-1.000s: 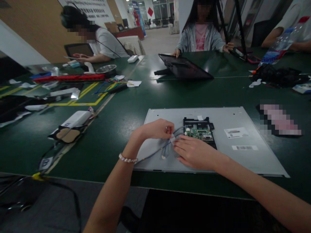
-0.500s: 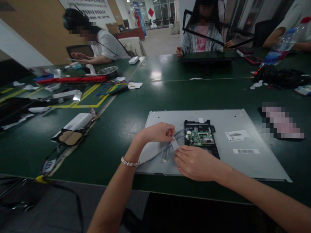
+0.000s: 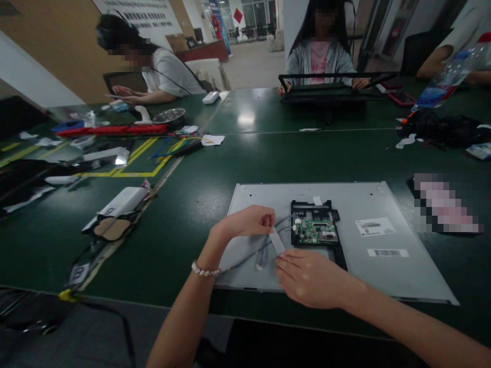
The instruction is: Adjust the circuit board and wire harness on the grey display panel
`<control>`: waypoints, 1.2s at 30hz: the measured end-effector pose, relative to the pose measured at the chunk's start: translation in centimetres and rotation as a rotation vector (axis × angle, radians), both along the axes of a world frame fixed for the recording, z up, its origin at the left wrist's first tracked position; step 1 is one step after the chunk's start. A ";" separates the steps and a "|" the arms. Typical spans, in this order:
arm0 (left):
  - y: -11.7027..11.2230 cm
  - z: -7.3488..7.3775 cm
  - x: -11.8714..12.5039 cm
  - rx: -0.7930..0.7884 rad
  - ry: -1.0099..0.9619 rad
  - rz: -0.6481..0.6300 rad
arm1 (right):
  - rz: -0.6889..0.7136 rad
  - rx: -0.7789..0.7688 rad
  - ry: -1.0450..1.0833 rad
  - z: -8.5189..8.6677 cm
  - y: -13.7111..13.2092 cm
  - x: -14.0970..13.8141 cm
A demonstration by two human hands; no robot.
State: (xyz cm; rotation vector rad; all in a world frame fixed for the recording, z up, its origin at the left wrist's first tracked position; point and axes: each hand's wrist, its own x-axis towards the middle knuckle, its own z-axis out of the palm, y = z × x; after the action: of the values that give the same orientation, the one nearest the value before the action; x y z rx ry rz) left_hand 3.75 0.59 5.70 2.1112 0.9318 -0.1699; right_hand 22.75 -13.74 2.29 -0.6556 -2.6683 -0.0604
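A grey metal panel lies flat on the green table, with a small green circuit board in a black frame at its middle. My left hand is closed in a pinch on the upper end of a white tape strip beside thin grey-blue cables that run from the board. My right hand rests on the panel with its fingers pinched on the strip's lower end.
A white box on black sheets lies to the left. Coloured wires, a metal bowl and a red bar sit farther left. Across the table one person holds a black frame and another sits with a tablet. A black heap lies at right.
The tape strip has been drawn out longer between my hands as my right hand moved toward me. The person opposite lowered the black frame onto the table.
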 end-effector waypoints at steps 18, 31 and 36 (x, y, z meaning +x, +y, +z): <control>0.0 -0.2 -0.1 0.022 -0.018 0.009 | -0.018 -0.217 0.039 2.0 0.9 1.6; -4.0 4.7 1.1 0.299 -0.043 0.112 | -1.013 -0.360 0.492 1.1 -4.6 16.8; -9.0 5.2 2.2 0.380 -0.086 0.248 | -1.233 -0.526 0.640 -2.8 -8.0 21.3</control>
State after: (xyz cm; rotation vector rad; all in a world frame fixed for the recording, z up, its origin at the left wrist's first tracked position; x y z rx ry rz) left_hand 5.94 -8.45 10.92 2.2948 1.2393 0.2408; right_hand 44.03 -21.71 -0.48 -1.9654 -1.3407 0.4410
